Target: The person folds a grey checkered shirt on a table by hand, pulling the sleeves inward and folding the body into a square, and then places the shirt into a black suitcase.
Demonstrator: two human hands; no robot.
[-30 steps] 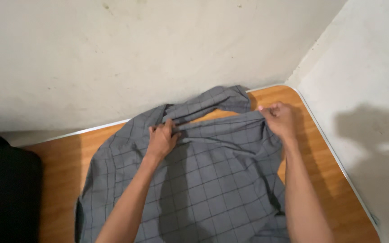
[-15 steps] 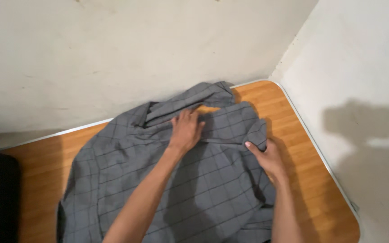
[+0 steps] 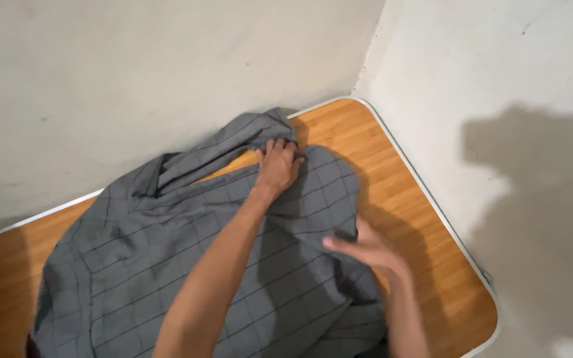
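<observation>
Closest to the person, at about 5 o'clock in the picture, the right hand (image 3: 365, 248) lies low over the edge of a grey checked shirt (image 3: 167, 265). Its fingers are spread out flat and a bit blurry, and it is not gripping anything; it looks as if it is pressing or smoothing the cloth so that side lies flat. The shirt is spread wide over the wooden tabletop (image 3: 392, 179), covering most of it from 7 o'clock up toward the middle, and it is still bumpy and wrinkled in places. A little farther off, near the middle and just toward 12 o'clock, the left hand (image 3: 278, 166) reaches across the cloth. Its fingers are curled shut and pinch a fold of the shirt by the collar (image 3: 233, 142), likely to hold that top part in place while the other hand works. The collar end is bunched up and points to the far corner of the tabletop, at about 1 o'clock. Past that, the plain pale walls (image 3: 134, 73) meet in a corner, and a dark shadow falls on the wall at 3 o'clock.
</observation>
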